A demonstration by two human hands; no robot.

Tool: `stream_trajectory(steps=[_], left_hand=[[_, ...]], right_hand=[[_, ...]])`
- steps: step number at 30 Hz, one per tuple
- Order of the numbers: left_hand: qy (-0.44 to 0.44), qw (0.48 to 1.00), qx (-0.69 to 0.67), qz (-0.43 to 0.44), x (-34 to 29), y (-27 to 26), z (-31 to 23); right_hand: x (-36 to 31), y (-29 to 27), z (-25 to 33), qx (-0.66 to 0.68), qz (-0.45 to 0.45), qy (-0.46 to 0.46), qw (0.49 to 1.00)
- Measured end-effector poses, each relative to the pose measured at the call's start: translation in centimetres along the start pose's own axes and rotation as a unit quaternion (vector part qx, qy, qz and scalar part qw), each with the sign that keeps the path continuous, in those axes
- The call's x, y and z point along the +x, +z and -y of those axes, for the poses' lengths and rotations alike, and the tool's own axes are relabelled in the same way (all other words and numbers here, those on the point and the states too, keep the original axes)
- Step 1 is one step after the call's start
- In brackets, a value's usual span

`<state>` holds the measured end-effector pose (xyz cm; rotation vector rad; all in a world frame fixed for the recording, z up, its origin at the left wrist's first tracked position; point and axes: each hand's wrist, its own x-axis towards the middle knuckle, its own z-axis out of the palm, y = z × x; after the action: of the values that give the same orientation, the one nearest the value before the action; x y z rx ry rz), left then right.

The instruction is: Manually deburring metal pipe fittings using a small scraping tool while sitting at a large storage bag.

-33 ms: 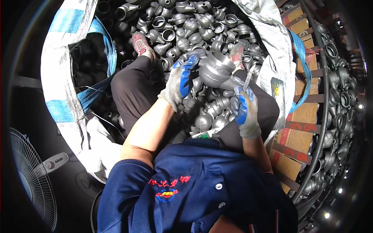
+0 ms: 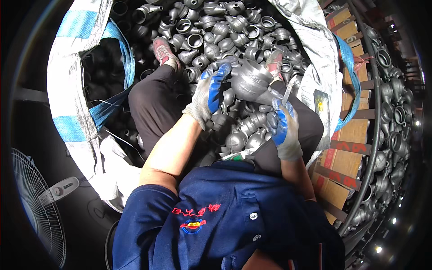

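A grey cast-metal fitting (image 2: 252,81) with a bulbous body and flared mouth is held up over the person's lap, above a heap of like castings (image 2: 216,27) that fills a big white woven sack (image 2: 67,90). The gloved left hand (image 2: 208,94) curls its fingers closed around the fitting's left side. The gloved right hand (image 2: 281,128) grips its narrower lower end and also pinches a thin metal blade (image 2: 288,90) that rests against the fitting's right flank.

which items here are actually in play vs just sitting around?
In play:
left hand on the grey metal casting
right hand, gripping a thin metal tool

Lying about:
heap of castings
white bulk bag
fan
wooden crate
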<state>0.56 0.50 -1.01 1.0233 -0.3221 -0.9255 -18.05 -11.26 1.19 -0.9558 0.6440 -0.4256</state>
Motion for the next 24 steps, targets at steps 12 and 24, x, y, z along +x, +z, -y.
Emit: stream_trajectory(steps=[12,24], left_hand=[[0.062,0.996,-0.049,0.035,0.1,1.0,-0.7],[0.04,0.997,-0.072,-0.008,0.6,0.1,0.4]], right_hand=[[0.4,-2.0,-1.5,0.116,0.035,0.068,0.99],[1.1,-2.1,-1.5,0.095,-0.003,0.065,0.993]])
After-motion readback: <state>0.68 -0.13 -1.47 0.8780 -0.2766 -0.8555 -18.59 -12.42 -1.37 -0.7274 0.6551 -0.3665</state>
